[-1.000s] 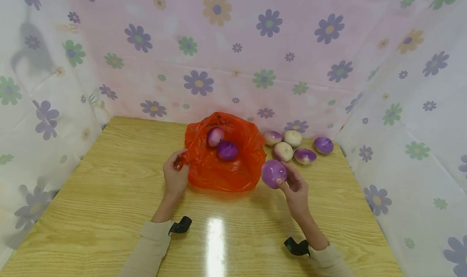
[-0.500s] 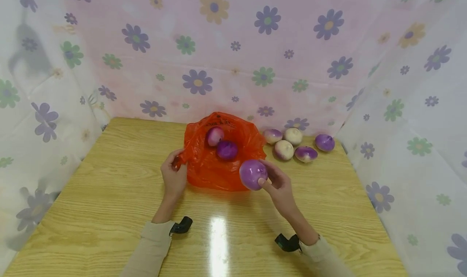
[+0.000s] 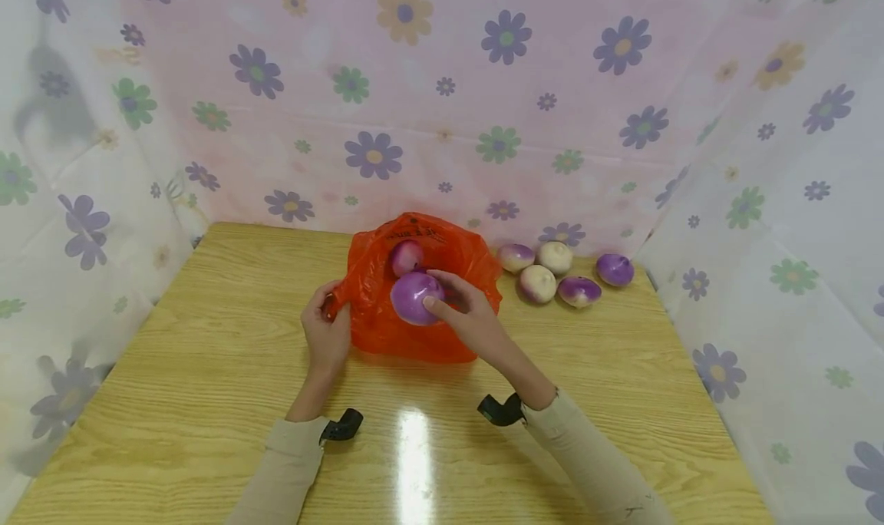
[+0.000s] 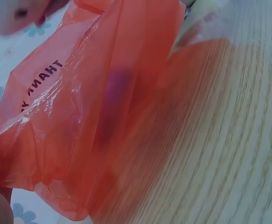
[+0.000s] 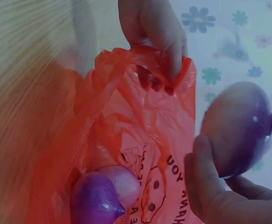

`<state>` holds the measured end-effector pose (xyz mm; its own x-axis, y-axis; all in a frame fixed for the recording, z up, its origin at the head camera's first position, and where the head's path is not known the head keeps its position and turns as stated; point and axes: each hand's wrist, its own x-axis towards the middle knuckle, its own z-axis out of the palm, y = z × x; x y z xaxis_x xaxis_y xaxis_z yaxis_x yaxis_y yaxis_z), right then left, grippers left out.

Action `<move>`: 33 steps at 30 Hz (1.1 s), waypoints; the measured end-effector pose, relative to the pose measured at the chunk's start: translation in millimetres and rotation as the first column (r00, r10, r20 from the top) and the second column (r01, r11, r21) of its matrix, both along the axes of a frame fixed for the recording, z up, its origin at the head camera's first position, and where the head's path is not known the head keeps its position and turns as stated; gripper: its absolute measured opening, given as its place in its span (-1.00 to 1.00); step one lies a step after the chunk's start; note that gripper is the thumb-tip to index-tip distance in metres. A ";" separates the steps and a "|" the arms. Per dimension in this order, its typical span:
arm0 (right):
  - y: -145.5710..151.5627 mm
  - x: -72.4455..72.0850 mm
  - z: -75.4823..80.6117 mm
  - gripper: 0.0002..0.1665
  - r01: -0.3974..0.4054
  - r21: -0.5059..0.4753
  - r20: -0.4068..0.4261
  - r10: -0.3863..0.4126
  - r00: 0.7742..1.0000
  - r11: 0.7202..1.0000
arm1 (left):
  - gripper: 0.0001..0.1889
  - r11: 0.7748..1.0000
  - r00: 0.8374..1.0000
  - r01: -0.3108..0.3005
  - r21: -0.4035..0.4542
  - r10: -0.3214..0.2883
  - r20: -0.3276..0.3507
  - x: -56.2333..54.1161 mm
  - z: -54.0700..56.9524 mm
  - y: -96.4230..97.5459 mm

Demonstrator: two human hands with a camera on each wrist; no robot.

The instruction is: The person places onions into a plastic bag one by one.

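My right hand (image 3: 476, 321) holds a glossy purple-and-white turnip (image 3: 413, 300) between thumb and fingers, over the mouth of a red plastic bag (image 3: 397, 341). In the right wrist view that turnip (image 5: 243, 126) is above the bag's opening, pale on one side. My left hand (image 3: 326, 337) pinches the bag's left rim and keeps it spread; its fingertips show through the film in the right wrist view. Inside the bag lie a pinkish turnip (image 3: 407, 257) and a deep purple turnip (image 5: 93, 198), the latter mostly hidden in the head view.
Several more turnips (image 3: 537, 284) sit right of the bag at the back of the wooden table (image 3: 207, 371), one purple turnip (image 3: 615, 269) slightly apart. Flower-printed sheets (image 3: 442, 110) wall the table at the back and sides.
My right hand has carried its turnip leftward from beside the bag to over its mouth. My left hand still grips the rim, nearly in place.
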<state>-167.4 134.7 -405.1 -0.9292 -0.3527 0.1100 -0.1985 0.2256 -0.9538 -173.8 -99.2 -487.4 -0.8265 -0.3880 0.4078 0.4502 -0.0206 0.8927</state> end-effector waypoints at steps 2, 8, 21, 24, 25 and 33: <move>-8.9 -7.5 0.5 -0.37 -0.027 0.042 0.046 0.025 0.999 0.999 | -0.76 1.000 1.000 0.002 0.003 -0.002 -0.002 -0.3 0.5 -1.3; -28.7 -35.9 -2.9 -0.24 0.003 0.185 0.043 -0.011 0.999 0.983 | -0.76 1.000 1.000 0.002 0.024 -0.003 0.027 -1.5 1.6 -2.4; -59.1 -77.5 -7.5 -0.28 -0.007 0.290 0.067 -0.013 0.998 0.957 | -0.77 0.998 0.995 0.061 -0.015 -0.060 0.084 14.8 31.8 -0.4; -62.9 -81.5 -13.0 -0.27 -0.009 0.285 0.079 -0.014 0.997 0.958 | -0.76 0.998 0.994 0.066 -0.008 -0.066 0.083 14.4 31.2 -0.7; -63.9 -82.8 -15.3 -0.26 -0.005 0.288 0.082 -0.019 0.996 0.958 | -0.76 0.998 0.994 0.067 -0.003 -0.067 0.084 14.0 30.5 -0.9; -67.2 -91.0 -27.6 -0.24 0.047 0.310 0.100 -0.082 0.992 0.950 | -0.76 0.999 0.997 0.049 0.004 -0.049 0.057 13.2 29.1 -2.4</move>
